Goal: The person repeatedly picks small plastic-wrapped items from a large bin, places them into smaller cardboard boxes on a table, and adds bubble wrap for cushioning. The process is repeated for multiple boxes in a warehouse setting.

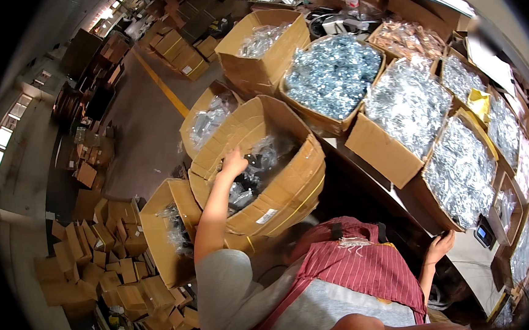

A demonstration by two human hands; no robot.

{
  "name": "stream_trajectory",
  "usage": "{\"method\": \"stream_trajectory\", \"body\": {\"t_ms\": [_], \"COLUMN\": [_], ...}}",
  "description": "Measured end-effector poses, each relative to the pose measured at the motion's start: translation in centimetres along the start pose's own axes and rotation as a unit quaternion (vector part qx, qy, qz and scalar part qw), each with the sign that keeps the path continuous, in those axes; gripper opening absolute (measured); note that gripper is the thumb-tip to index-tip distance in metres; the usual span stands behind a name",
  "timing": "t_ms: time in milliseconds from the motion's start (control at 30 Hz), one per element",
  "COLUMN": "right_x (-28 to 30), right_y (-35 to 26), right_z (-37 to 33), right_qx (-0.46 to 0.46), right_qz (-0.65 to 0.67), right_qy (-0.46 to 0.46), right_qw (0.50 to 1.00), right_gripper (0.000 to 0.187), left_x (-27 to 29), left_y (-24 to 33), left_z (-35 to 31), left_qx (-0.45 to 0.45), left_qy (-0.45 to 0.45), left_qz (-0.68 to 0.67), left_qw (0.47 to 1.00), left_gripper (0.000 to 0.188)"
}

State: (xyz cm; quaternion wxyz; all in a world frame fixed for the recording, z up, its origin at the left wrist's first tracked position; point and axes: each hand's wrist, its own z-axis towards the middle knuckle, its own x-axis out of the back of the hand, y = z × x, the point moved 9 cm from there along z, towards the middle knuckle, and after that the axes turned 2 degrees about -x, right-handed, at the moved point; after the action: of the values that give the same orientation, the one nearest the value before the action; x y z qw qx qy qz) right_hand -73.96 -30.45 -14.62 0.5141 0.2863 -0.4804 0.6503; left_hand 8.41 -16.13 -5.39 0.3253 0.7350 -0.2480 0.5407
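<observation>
My left arm stretches over a tall, worn cardboard box [291, 191] on the left. My left hand [235, 162] is inside its mouth, with its fingers drawn together. A small dark item shows beside the fingertips; whether they grip it is hard to make out. Clear plastic bags [267, 152] with black pieces lie in this box. On the right, my right hand [439, 248] rests at the table edge, fingers stretched out against the lower corner of an open carton [434, 205]. That carton is heaped with shiny clear packets [461, 169].
More open cartons stand along the table, one with bluish packets [333, 74]. A small device with a screen [484, 232] sits by the right-hand carton. A smaller box [165, 233] stands close on the left. Many flattened cartons [123, 254] are piled on the floor.
</observation>
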Motion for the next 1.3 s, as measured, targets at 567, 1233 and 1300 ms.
{"method": "stream_trajectory", "body": {"t_ms": [567, 1233, 1300], "right_x": [-1.3, -1.9, -1.6], "right_y": [0.2, -10.4, -10.1], "right_z": [-0.1, -5.8, -6.5], "right_qx": [-0.059, -0.135, -0.149], "right_qz": [-0.114, -0.011, -0.021], "right_qy": [-0.029, -0.066, -0.057], "right_qw": [0.991, 0.989, 0.987], "right_gripper": [0.052, 0.104, 0.103], "left_x": [-10.3, -19.9, -18.5], "left_y": [1.2, 4.3, 5.3], "left_z": [11.8, 15.0, 13.9], "left_qx": [-0.08, -0.01, -0.031], "left_qy": [-0.017, -0.02, 0.021], "left_qz": [-0.043, 0.012, -0.05], "left_qw": [0.996, 1.0, 0.998], "left_gripper": [0.05, 0.054, 0.05]}}
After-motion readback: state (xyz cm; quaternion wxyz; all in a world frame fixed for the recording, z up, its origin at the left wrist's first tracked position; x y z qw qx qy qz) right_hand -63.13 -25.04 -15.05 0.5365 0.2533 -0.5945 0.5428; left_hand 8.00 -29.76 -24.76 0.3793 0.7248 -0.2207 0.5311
